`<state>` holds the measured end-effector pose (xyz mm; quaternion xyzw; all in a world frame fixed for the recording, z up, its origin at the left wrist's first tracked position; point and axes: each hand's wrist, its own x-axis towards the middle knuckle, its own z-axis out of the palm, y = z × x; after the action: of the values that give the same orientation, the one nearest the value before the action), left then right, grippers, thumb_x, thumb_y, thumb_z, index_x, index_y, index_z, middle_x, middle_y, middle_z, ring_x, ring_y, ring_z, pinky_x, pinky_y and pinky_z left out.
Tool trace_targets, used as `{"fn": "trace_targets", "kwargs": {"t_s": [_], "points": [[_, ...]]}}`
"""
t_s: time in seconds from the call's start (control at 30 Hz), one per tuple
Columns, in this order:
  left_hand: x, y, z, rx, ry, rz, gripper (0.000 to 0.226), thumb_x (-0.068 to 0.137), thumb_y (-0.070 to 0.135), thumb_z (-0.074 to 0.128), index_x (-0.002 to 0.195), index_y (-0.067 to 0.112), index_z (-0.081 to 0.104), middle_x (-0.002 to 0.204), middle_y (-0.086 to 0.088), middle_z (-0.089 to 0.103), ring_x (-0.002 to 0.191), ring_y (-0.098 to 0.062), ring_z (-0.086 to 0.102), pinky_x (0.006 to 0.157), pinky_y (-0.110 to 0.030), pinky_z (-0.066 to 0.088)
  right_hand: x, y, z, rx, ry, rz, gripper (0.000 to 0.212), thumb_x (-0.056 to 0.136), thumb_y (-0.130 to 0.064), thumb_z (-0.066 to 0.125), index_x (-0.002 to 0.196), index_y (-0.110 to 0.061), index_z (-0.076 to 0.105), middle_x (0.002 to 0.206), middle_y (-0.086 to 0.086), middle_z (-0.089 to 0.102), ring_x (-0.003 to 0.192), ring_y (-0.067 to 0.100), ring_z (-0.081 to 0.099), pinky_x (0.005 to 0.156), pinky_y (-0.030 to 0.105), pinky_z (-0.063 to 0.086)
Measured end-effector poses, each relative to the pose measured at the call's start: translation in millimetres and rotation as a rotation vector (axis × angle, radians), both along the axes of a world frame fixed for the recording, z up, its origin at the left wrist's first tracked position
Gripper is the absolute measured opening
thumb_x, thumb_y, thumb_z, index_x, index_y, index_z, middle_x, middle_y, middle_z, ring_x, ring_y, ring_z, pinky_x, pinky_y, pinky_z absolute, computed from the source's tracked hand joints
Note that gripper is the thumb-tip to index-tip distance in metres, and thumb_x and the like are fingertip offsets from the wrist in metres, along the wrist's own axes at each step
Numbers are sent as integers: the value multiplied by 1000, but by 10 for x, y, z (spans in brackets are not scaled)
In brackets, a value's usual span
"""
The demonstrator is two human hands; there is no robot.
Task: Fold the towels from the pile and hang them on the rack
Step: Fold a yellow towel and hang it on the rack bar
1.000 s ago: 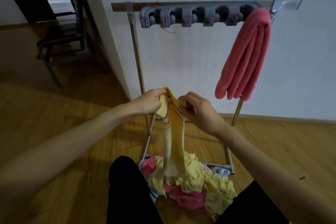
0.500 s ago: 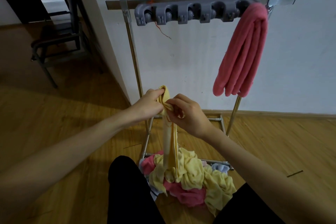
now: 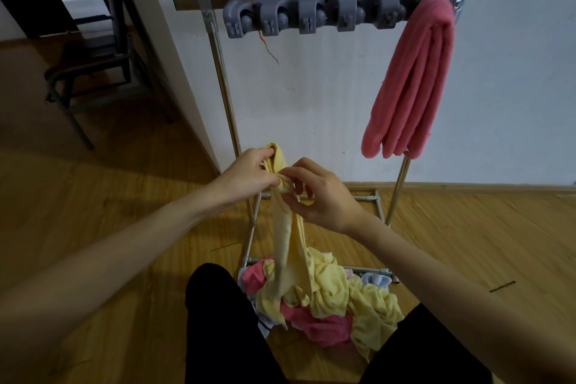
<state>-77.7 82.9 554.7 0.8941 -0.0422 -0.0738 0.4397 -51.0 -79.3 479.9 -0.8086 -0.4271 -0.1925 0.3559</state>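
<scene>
Stood on the wood floor [image 3: 467, 243] toward its far left edge: a dark metal-framed chair [image 3: 93, 62], beside a white wall [image 3: 327, 87]. Lay on the floor near its right edge: a thin dark sliver [image 3: 501, 286].

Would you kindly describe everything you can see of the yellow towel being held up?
The yellow towel is pale, soft terry-like cloth, gathered into a narrow hanging strip. Its top is bunched between both hands: the left hand grips the upper end, the right hand pinches it just below. Its lower end trails onto the pile on the floor, before the rack.
</scene>
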Motion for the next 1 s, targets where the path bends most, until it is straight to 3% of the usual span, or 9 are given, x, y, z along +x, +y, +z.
{"fn": "trace_targets", "kwargs": {"t_s": [0.07, 0.13, 0.2, 0.3, 0.4, 0.57, 0.7, 0.87, 1.0], "points": [[-4, 15, -7, -6, -8, 2, 61, 84, 1, 62, 141, 2, 39, 110, -12, 55, 105, -29, 58, 92, -44, 49, 8, -5, 5, -17, -18, 0, 32, 85, -10, 65, 116, -3, 60, 97, 4, 56, 69, 6, 52, 58, 22, 49], [-7, 45, -20, 17, -36, -27, 39, 80, 10, 65, 119, 8, 57, 101, -16, 56, 97, -35, 59, 86, -47, 50, 20, -25, 5, -41, -39, -11, 29, 85, -10, 63, 114, -4, 61, 98, 4, 58, 69, 9, 56, 57, 26, 51], [3, 107, -71, 132, -75, -46, 22, 79, 19, 62, 99, 13, 58, 99, -14, 53, 88, -32, 57, 84, -47, 49, 36, -62, 8, -34, -48, -39, 27, 85, -13, 62, 111, -7, 62, 98, 2, 58, 69, 9, 56, 55, 28, 51], [20, 258, -203, 467, -159, -45, 45, 88, 22, 59, 132, 17, 49, 124, -2, 41, 97, -16, 54, 89, -38, 51, 77, -121, 5, -2, -31, -81, 26, 84, -18, 59, 108, -9, 61, 98, 0, 57, 69, 11, 55, 55, 30, 51], [22, 363, -310, 614, -382, -54, 45, 89, 30, 59, 131, 22, 50, 128, -2, 41, 105, -17, 52, 91, -37, 50, 119, -135, 8, 41, 12, -112, 27, 81, -23, 52, 105, -11, 59, 97, -3, 56, 69, 9, 53, 55, 32, 50], [86, 327, -278, 379, -580, -124, 17, 88, 27, 63, 100, 14, 64, 113, 4, 56, 98, -5, 54, 83, -15, 45, 176, -131, 88, 152, 71, -158, 21, 81, -21, 52, 99, -12, 57, 91, -3, 57, 69, 10, 53, 58, 35, 50], [124, 259, -181, 70, -510, -137, 11, 84, 18, 68, 93, 13, 65, 90, 6, 65, 86, -4, 62, 78, -15, 52, 205, -206, 203, 255, 112, -163, 19, 81, -12, 55, 99, -8, 59, 90, 0, 61, 71, 11, 55, 61, 33, 51], [124, 50, -98, -183, -480, -54, 29, 80, 11, 74, 97, 6, 52, 91, -6, 64, 82, -15, 66, 69, -25, 58, 200, -341, 313, 231, 126, -173, 24, 80, -14, 55, 104, -10, 58, 87, -9, 59, 69, 12, 56, 57, 26, 48], [148, -106, -63, -223, -490, -28, 34, 79, 10, 74, 101, 10, 48, 93, -5, 64, 84, -17, 67, 69, -30, 60, 207, -467, 413, 207, 197, -159, 30, 76, -17, 56, 106, -12, 60, 79, -8, 57, 65, 13, 54, 57, 16, 40]]}}
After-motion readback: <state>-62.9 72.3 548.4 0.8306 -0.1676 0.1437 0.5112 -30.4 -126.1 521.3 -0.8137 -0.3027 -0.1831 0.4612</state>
